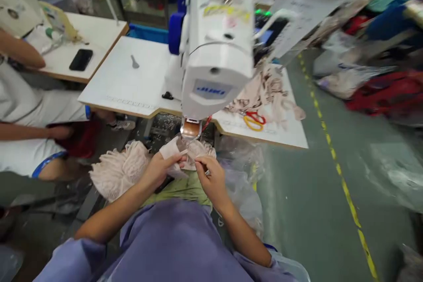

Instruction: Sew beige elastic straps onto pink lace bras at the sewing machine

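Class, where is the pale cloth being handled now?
Slightly left of the head view's centre, the pale cloth is held by the left hand and right hand, below the sewing machine.

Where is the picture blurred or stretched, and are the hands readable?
Head view, right edge: red bundle smeared and stretched; head view, centre: sewing machine soft, its logo legible; head view, lower middle: left hand and right hand readable, pale fabric short on fine detail.

From the near side, the left forearm (120, 205) slants rightward and the right forearm (243, 231) leftward, the left hand (165, 166) and right hand (213, 178) pinching close together.
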### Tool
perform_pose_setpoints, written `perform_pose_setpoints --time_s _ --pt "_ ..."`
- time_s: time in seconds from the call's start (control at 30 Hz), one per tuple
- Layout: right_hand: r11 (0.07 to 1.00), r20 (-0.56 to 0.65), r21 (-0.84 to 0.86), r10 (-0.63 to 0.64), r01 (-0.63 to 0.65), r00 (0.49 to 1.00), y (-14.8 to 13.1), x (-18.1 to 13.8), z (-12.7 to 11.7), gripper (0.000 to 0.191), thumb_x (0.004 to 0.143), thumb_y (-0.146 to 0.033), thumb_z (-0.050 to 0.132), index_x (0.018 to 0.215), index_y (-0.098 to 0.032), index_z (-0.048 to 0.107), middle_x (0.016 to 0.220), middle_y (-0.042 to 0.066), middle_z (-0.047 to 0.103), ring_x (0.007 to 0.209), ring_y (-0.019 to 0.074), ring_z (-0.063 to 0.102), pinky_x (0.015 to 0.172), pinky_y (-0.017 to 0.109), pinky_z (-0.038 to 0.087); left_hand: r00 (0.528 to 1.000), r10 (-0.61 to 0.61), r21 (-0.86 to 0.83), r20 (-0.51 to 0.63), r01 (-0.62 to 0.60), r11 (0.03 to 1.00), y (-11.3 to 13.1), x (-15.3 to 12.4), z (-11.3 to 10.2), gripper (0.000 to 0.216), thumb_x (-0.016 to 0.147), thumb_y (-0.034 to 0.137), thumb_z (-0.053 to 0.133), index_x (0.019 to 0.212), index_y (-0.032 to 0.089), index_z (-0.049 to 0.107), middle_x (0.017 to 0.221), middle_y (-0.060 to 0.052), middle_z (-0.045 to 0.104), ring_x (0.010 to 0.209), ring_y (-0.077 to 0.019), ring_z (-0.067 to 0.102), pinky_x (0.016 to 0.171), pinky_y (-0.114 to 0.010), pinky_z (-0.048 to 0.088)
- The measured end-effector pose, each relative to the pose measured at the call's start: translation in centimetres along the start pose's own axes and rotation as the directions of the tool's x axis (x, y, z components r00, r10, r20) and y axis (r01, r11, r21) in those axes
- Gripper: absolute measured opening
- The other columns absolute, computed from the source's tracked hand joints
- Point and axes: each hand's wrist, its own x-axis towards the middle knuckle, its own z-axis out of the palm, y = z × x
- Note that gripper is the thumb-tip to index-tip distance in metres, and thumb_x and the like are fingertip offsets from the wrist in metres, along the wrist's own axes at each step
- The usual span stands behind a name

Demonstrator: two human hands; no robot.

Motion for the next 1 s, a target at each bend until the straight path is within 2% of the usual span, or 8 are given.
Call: perform_pose_setpoints --time_s 0.1,0.17,0.33,0.43,0.57,0.7,0.9,1.0 --pt "0.995 -0.001 -0.051 -0.091 0.091 0.996 -0.9 0.0 0.9 0.014 0.096 -0.021 0.056 0.102 -0.022 0.069 0.093 0.005 0.072 0.086 0.0164 0.067 0.075 0.028 0.053 0.996 0.08 -0.032 -0.034 -0.081 0.996 -1.2 0.0 0.2 0.036 0.066 0.038 0.087 0.083 0.011 0.069 0.071 -0.001 0.068 0.062 -0.0092 0.059 0.063 -0.02 0.048" --pt "0.995 -0.001 -0.064 -0.082 0.082 0.997 -1.2 0.2 1.6 0.015 0.097 -0.023 0.055 0.102 -0.022 0.069 0.095 0.006 0.073 0.088 0.017 0.067 0.075 0.029 0.054 0.99 0.135 -0.02 -0.036 -0.135 0.991 -1.8 -0.2 0.2 0.035 0.068 0.037 0.086 0.087 0.012 0.069 0.073 0.0 0.067 0.066 -0.0103 0.059 0.067 -0.022 0.049" --pt "0.996 0.044 -0.031 0.083 -0.082 0.996 -1.0 0.9 2.6 0.018 0.098 -0.03 0.055 0.099 -0.022 0.071 0.095 0.007 0.073 0.085 0.0174 0.066 0.074 0.03 0.052 0.978 0.211 0.187 -0.002 -0.207 0.96 -2.1 -0.6 0.0 0.034 0.079 0.043 0.075 0.091 0.012 0.07 0.083 -0.004 0.071 0.078 -0.0149 0.063 0.077 -0.026 0.051" --pt "0.985 0.062 0.009 0.171 -0.172 0.983 -0.8 1.3 2.4 0.017 0.095 -0.032 0.058 0.094 -0.021 0.071 0.09 0.005 0.071 0.076 0.0156 0.062 0.07 0.029 0.049 0.97 0.243 0.334 -0.001 -0.229 0.914 -1.7 -0.9 -0.1 0.038 0.081 0.044 0.072 0.101 0.012 0.071 0.096 -0.007 0.074 0.09 -0.0194 0.066 0.085 -0.029 0.053" --pt "0.948 0.217 0.08 0.284 -0.307 0.934 -0.9 2.1 1.3 0.012 0.088 -0.03 0.062 0.087 -0.02 0.068 0.079 -0.001 0.063 0.062 0.0115 0.05 0.061 0.026 0.04 0.95 0.312 0.477 0.029 -0.287 0.831 -1.3 -1.1 -0.3 0.034 0.08 0.044 0.071 0.089 0.011 0.073 0.082 -0.007 0.073 0.079 -0.02 0.065 0.073 -0.03 0.055" --pt "0.914 0.38 0.107 0.327 -0.392 0.865 -1.3 2.9 0.3 0.009 0.083 -0.026 0.06 0.082 -0.019 0.065 0.069 -0.004 0.053 0.057 0.01 0.042 0.055 0.024 0.032 0.936 0.347 0.49 0.065 -0.333 0.806 -1.3 -1.1 -0.6 0.029 0.078 0.04 0.072 0.081 0.011 0.071 0.072 -0.005 0.069 0.069 -0.0175 0.062 0.063 -0.028 0.052" --pt "0.951 0.402 0.061 0.255 -0.304 0.879 -1.1 2.7 0.4 0.014 0.091 -0.027 0.054 0.09 -0.02 0.066 0.082 0.0 0.06 0.068 0.0121 0.049 0.065 0.025 0.038 0.957 0.286 0.443 0.049 -0.278 0.853 -1.4 -0.7 -0.8 0.032 0.075 0.042 0.074 0.078 0.011 0.069 0.069 -0.005 0.067 0.065 -0.0157 0.059 0.061 -0.027 0.05" --pt "0.948 0.378 0.048 0.275 -0.315 0.884 -0.6 2.1 0.8 0.012 0.089 -0.027 0.055 0.088 -0.02 0.064 0.079 -0.001 0.058 0.066 0.0121 0.048 0.064 0.025 0.037 0.971 0.226 0.459 0.075 -0.235 0.857 -1.2 -0.4 -0.7 0.033 0.076 0.044 0.073 0.075 0.011 0.068 0.067 -0.003 0.065 0.063 -0.014 0.056 0.061 -0.026 0.048"
